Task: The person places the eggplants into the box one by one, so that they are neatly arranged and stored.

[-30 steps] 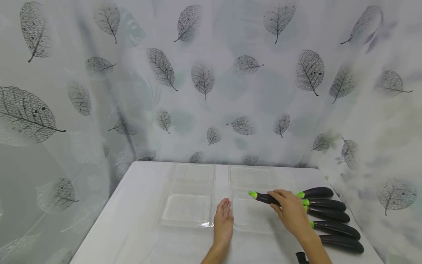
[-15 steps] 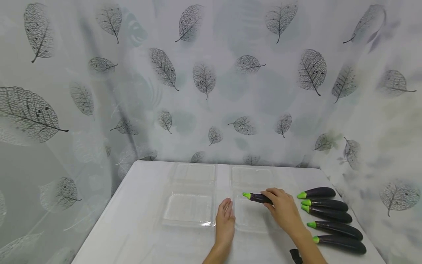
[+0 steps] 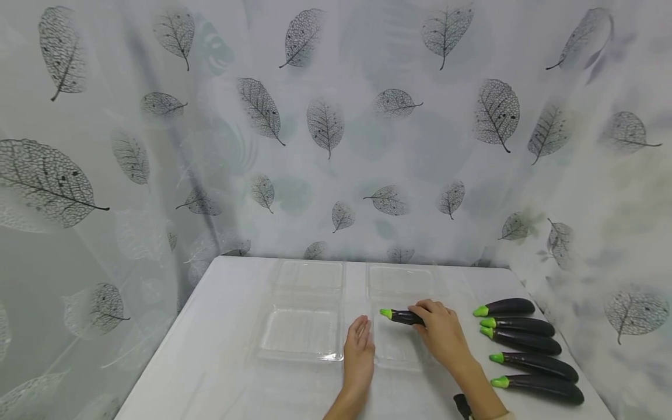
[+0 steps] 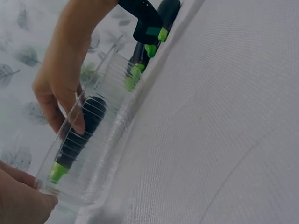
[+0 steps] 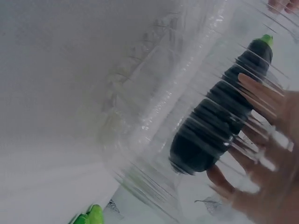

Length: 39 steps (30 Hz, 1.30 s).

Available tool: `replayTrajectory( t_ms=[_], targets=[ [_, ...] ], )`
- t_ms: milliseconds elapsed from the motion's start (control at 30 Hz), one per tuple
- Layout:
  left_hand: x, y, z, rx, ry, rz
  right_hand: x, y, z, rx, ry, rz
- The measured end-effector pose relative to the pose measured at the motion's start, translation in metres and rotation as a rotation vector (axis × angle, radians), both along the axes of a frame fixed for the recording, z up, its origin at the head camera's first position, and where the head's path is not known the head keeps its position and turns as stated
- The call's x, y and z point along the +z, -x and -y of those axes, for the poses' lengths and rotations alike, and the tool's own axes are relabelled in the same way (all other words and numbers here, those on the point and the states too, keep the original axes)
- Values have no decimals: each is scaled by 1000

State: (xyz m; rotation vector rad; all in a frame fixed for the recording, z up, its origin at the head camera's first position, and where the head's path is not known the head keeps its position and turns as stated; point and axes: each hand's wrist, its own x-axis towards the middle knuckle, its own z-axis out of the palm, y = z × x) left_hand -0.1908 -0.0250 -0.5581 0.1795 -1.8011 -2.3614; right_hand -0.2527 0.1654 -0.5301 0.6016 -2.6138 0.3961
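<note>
Watching from afar, I see a dark eggplant (image 3: 403, 317) near five o'clock in the head view, its bright green stem end pointing to nine o'clock. The right hand (image 3: 443, 332), between four and five o'clock, holds it from above — the grip is clamped round the body, thumb on the near side, fingers on the far side. Both wrist views show me this eggplant through the ribbed, see-through wall of the right container (image 3: 391, 353); I cannot tell whether it touches the bottom. The left hand (image 3: 359, 353), just before six o'clock, rests against that container's nine o'clock edge — fingers straight and close together. Toward seven o'clock lies a matching clear left container (image 3: 301, 332). Five more eggplants (image 3: 535, 365) lie in a column at four o'clock on the white surface (image 3: 199, 350), stem ends toward nine. A leaf-printed curtain (image 3: 294, 128) hangs behind, at twelve o'clock.
</note>
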Motion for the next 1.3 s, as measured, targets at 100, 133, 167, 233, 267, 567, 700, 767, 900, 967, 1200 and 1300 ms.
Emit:
replayTrajectory(
  t_ms=[100, 133, 167, 233, 267, 567, 700, 767, 900, 967, 1200, 1300],
  targets=[
    [0, -1, 0, 5, 0, -3, -5, 3, 1, -5, 12, 5],
    [0, -1, 0, 4, -4, -6, -7, 5, 1, -5, 14, 2],
    [1, -1, 0, 6, -8, -9, -8, 5, 1, -5, 15, -1],
    [2, -2, 0, 10, -13, -11, -12, 7, 1, -5, 17, -9],
    [2, -2, 0, 10, -18, -13, -13, 8, 1, -7, 16, -10],
    [3, -1, 0, -6, -50, -15, -25, 13, 0, -29, 5, 15],
    [1, -1, 0, -13, -54, -15, -29, 14, 0, -28, -3, 5],
    [1, -1, 0, -15, -55, -27, -29, 14, 0, -23, -3, -5],
    [1, -2, 0, -13, -46, -38, -26, 13, -1, -22, 4, 12],
    [0, -2, -1, -11, -41, -37, -23, 12, -4, -29, 12, 32],
    [0, 0, -1, 1, -49, -35, -12, 5, -14, -52, 34, 66],
    [-1, 0, 0, 3, -42, -22, -8, 1, -17, -56, 48, 65]
  ],
)
